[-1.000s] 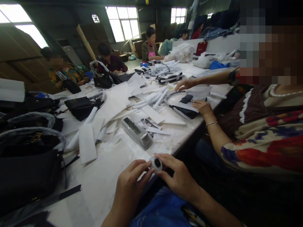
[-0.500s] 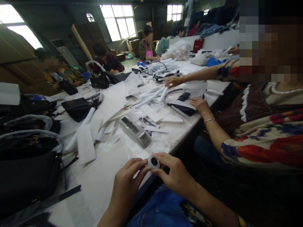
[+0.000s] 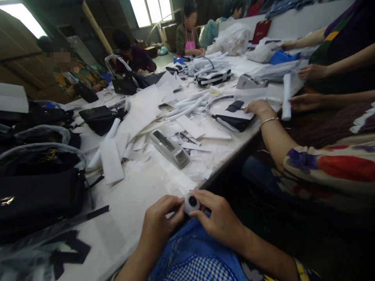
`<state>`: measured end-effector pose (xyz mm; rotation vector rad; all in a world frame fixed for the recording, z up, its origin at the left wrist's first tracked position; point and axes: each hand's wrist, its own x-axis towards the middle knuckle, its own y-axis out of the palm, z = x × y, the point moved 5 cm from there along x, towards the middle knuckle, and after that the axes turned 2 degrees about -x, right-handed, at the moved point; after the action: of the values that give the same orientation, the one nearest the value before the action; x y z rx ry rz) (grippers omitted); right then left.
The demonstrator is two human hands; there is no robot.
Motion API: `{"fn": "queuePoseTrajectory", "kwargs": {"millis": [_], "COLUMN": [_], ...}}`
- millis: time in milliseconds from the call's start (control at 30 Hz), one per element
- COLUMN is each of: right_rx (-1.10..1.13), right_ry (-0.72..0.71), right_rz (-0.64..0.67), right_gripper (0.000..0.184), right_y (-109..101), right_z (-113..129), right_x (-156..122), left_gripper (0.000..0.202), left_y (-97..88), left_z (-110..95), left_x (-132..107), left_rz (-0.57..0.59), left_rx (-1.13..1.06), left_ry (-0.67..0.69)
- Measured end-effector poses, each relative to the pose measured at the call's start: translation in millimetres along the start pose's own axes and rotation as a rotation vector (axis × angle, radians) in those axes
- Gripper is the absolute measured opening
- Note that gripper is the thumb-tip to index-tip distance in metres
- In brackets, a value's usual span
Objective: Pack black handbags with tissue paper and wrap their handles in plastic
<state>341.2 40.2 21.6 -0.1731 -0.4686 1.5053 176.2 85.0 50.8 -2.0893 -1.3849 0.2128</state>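
A small whitish roll of tape [image 3: 188, 207] with a dark centre is held up near the table's front edge. My right hand [image 3: 218, 214] grips it from the right, thumb below and fingers above. On the other side my left hand [image 3: 162, 214] is closed in a pinch, thumb and fingertips at the roll's left rim. Beyond my hands, a grey tape dispenser [image 3: 170, 148] lies on the white table [image 3: 137, 191], and no roll shows in its slot.
Black handbags [image 3: 38, 195] crowd the left side, with black strips in front of them. White paper sheets [image 3: 140, 113] and paper rolls [image 3: 187, 105] cover the middle. At right, a co-worker's hand [image 3: 260, 109] touches a black bag [image 3: 237, 119]. Other people sit across the table.
The view has shifted slightly. The co-worker at right has drawn a white paper roll back off the pile towards the table's edge. My hands still hold the tape roll.
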Motion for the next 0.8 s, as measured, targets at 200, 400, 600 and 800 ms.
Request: {"fn": "queuePoseTrajectory", "kwargs": {"millis": [200, 400, 600, 800], "right_rx": [0.019, 0.023, 0.010, 0.013], "right_ry": [0.023, 0.024, 0.007, 0.022], "right_rz": [0.035, 0.093, 0.099, 0.103], "right_gripper": [0.044, 0.043, 0.045, 0.044], "right_y": [4, 6, 6, 9], "right_z": [2, 5, 5, 3], "right_x": [-5, -6, -11, -11], "left_gripper": [0.007, 0.015, 0.010, 0.006], "left_y": [-1.1, -3.0, -4.2, -0.5], "left_z": [5, 9, 8, 12], "left_x": [-13, -15, -18, -22], "left_rz": [-0.002, 0.038, 0.046, 0.012], "left_rx": [-0.017, -0.151, -0.147, -0.071], "left_ry": [-0.066, -0.184, -0.205, -0.191]}}
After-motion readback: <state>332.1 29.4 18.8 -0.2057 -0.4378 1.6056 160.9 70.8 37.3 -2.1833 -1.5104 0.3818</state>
